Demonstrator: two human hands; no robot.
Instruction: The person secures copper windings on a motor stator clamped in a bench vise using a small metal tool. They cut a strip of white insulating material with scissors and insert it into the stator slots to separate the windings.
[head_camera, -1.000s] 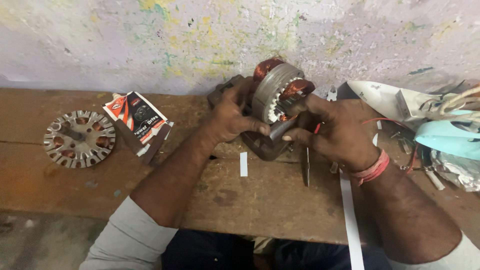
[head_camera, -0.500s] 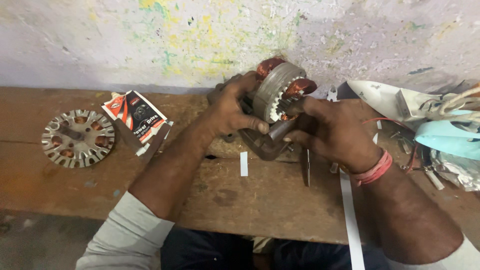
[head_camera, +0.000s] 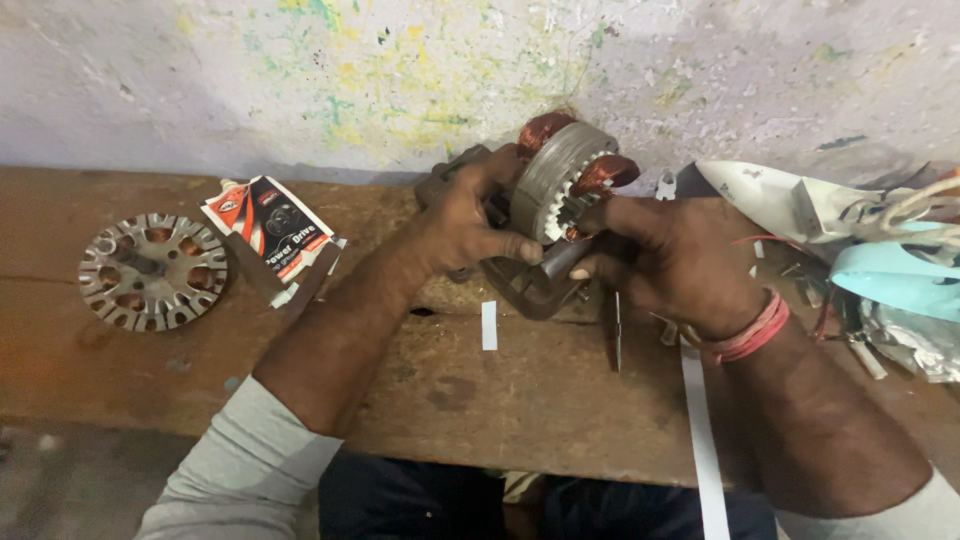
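Note:
A round metal motor stator (head_camera: 566, 178) with copper windings stands tilted on edge at the back of the wooden bench (head_camera: 450, 400). My left hand (head_camera: 465, 222) grips its left side, thumb pressed near a grey strip at its lower rim. My right hand (head_camera: 672, 258) holds its right side, fingers curled at the slotted inner face. A dark metal block (head_camera: 530, 285) lies beneath the stator, partly hidden by both hands.
A flat slotted metal disc (head_camera: 152, 270) lies at the bench's left. A small red, black and white carton (head_camera: 275, 235) sits beside it. White paper strips (head_camera: 489, 325) lie near the front. Crumpled paper, wires and scraps (head_camera: 880, 260) pile up at the right.
The stator and both hands have stayed nearly in place. My left thumb has shifted slightly along the stator's lower rim.

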